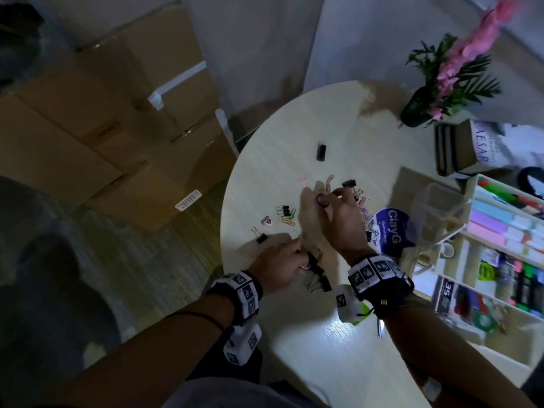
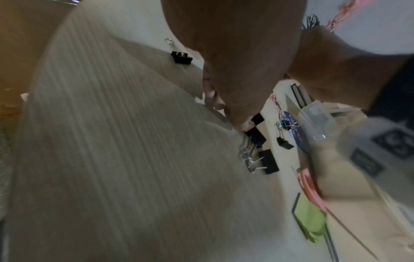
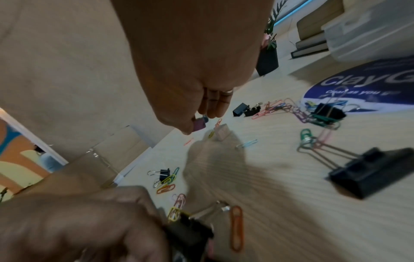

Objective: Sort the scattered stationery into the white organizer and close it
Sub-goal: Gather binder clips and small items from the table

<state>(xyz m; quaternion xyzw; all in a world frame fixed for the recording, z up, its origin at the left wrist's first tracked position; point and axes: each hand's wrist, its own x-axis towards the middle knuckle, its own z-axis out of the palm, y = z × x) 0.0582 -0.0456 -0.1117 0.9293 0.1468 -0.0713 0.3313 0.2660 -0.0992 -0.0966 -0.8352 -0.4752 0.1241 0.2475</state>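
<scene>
Binder clips and coloured paper clips (image 1: 287,214) lie scattered on the round pale table (image 1: 294,136). My left hand (image 1: 300,256) is low near the table's front left and grips a black binder clip (image 1: 313,267) (image 3: 188,228); more black clips (image 2: 268,161) lie just beside it. My right hand (image 1: 326,200) hovers above the middle of the scatter, pinching a small purple piece (image 1: 321,200) (image 3: 199,124) between thumb and fingertips. The white organizer (image 1: 470,201) stands open at the right, with coloured notes and pens in its compartments.
A clear plastic tub (image 1: 435,207) and a blue round sticker (image 1: 393,228) sit between the scatter and the organizer. A black vase of pink flowers (image 1: 418,107) and stacked books (image 1: 456,148) stand at the back right. Cardboard boxes (image 1: 103,128) fill the floor left of the table.
</scene>
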